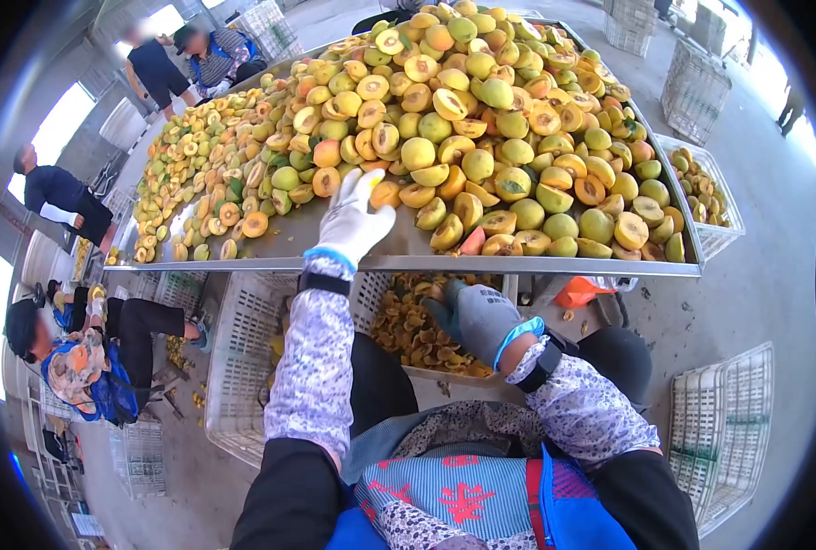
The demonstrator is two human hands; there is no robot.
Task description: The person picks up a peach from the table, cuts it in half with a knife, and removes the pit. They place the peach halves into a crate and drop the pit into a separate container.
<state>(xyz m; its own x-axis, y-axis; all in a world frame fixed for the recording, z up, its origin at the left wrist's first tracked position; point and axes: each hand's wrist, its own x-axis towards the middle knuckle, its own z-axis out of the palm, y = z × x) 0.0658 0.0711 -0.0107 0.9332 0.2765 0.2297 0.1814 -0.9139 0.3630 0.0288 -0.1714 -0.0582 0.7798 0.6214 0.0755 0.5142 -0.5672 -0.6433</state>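
A metal table [280,240] bears a large heap of halved yellow-green fruit [481,110]. My left hand [355,215], in a white glove, reaches over the table's front edge with its fingers spread, near a fruit half [385,193] at the heap's edge. Below the edge, my right hand [472,316], in a grey glove, is over a crate of brownish fruit pieces [408,335]. Its fingers point left and are partly in shadow, so what they hold, if anything, cannot be made out.
An empty-looking white crate [238,367] stands under the table at left, another crate [724,431] at right. A fruit-filled basket [715,206] is beside the table. A seated person [96,357] is at left; other people stand at back left.
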